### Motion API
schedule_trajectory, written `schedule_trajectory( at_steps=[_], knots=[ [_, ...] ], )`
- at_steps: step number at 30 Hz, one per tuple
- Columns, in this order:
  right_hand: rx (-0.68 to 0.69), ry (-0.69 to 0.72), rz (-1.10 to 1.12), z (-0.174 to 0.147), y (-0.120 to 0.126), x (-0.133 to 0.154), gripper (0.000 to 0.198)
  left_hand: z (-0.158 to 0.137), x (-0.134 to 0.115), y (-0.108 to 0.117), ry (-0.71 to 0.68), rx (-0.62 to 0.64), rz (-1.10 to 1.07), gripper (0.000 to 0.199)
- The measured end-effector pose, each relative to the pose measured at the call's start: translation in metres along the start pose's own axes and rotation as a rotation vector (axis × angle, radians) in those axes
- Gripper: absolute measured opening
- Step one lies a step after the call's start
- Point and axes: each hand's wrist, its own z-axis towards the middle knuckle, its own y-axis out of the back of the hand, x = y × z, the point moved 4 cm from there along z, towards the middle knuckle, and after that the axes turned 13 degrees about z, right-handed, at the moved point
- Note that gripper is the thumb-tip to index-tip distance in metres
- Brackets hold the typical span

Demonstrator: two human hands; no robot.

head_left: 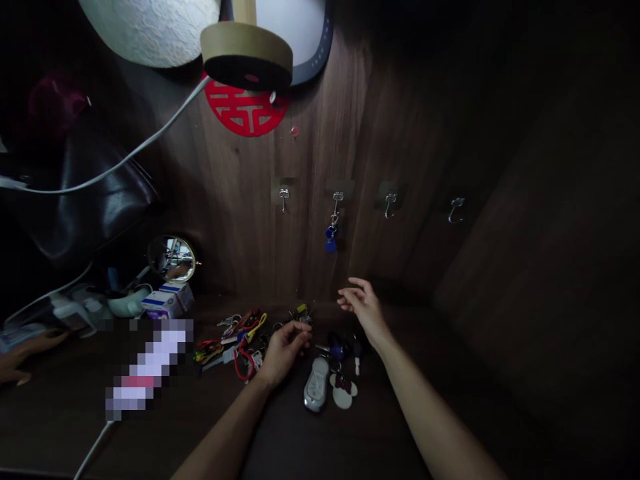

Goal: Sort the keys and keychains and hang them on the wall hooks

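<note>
My left hand (283, 351) is low over the dark tabletop, fingers curled toward the thumb; whatever they may hold is hidden. Just beyond it lies a key with a yellow part (301, 310). To its left is a pile of keys (237, 343) with red and yellow straps. My right hand (364, 308) is raised near the wooden back panel, its fingers apart and nothing visible in them. Between my forearms rest a silver car key fob (317, 385), a white mouse-head tag (343, 393) and a dark key (357, 357). A blue key tag (331, 240) hangs from a wall hook (339, 198).
More hooks (391, 203) line the panel. A lamp (246, 57) juts out overhead, its white cable (145, 143) running left. A round mirror (173, 259), small boxes (167, 301) and a pixelated object (150, 370) stand or lie left. A dark bag (95, 187) hangs there.
</note>
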Motion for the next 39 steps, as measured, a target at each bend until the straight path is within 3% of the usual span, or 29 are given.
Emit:
schedule_trajectory(
  at_steps=[11, 18, 29, 39],
  knots=[
    [-0.120, -0.048, 0.014, -0.026, 0.027, -0.020, 0.043, -0.002, -0.001, -0.001, -0.025, -0.012, 0.070, 0.030],
    [-0.064, -0.049, -0.103, -0.023, 0.034, -0.025, 0.038, -0.004, -0.001, 0.002, -0.047, -0.082, 0.132, 0.028],
    [-0.018, 0.039, -0.255, -0.017, 0.043, -0.027, 0.029, -0.006, -0.004, 0.017, -0.188, -0.325, 0.490, 0.015],
    [-0.086, 0.134, -0.346, -0.013, 0.056, -0.017, 0.024, -0.006, -0.003, 0.011, -0.368, -0.358, 0.836, 0.030]
  ],
)
